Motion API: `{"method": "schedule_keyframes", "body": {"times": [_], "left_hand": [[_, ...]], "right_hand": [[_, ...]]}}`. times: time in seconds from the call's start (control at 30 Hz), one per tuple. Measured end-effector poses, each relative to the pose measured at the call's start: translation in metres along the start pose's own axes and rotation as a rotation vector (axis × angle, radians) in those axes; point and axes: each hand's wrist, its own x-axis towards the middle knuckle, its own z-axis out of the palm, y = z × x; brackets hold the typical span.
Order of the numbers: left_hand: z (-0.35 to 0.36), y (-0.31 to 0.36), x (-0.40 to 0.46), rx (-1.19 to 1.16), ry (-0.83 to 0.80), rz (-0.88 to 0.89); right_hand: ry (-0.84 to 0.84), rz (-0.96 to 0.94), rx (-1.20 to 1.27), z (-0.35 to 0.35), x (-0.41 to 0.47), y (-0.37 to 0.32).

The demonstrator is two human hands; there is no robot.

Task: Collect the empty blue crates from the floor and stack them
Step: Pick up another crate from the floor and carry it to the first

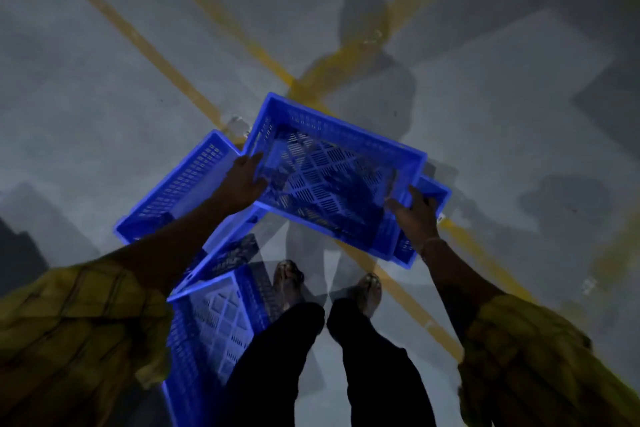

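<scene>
Both hands, left hand [247, 180] and right hand [417, 210], curl around the top crate [332, 177] mid-frame, so I'd square it over the lower crate [180, 184] before dropping.

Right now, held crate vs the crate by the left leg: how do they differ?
The held crate is gripped on opposite rims by the left hand and right hand; the near crate is untouched. The held crate shows its open top and dark slotted base; the near crate looks paler. Both are blue, slotted and empty.
</scene>
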Motion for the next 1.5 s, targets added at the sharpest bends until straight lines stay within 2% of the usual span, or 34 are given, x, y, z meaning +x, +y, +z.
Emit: {"method": "schedule_keyframes", "body": {"times": [0.1,0.23,0.4,0.5,0.67,0.9,1.13,1.3,1.5], "left_hand": [[0.029,-0.03,0.056,0.116,-0.027,-0.098],[0.054,-0.076,0.126,0.15,-0.036,-0.158],[0.068,-0.1,0.17,0.169,-0.016,-0.204],[0.065,-0.104,0.183,0.212,0.019,-0.178],[0.048,-0.107,0.178,0.216,-0.034,-0.074],[-0.018,-0.051,0.114,0.216,0.032,-0.041],[-0.122,0.036,0.015,0.313,0.088,0.153],[-0.184,0.109,-0.057,0.322,0.135,0.223],[-0.214,0.161,-0.093,0.299,0.11,0.452]], "right_hand": [[0.031,0.05,-0.034,0.023,0.045,0.025],[0.017,0.059,-0.039,0.043,0.093,0.051],[0.032,-0.027,-0.102,0.053,0.124,0.068],[0.055,-0.048,-0.154,0.052,0.134,0.067],[0.113,-0.011,-0.213,0.039,0.128,0.055],[0.092,-0.044,-0.336,-0.025,0.076,0.011],[0.158,-0.077,-0.422,-0.111,-0.035,-0.044],[0.298,-0.182,-0.449,-0.173,-0.132,-0.066],[0.532,-0.281,-0.37,-0.22,-0.213,-0.047]]}}
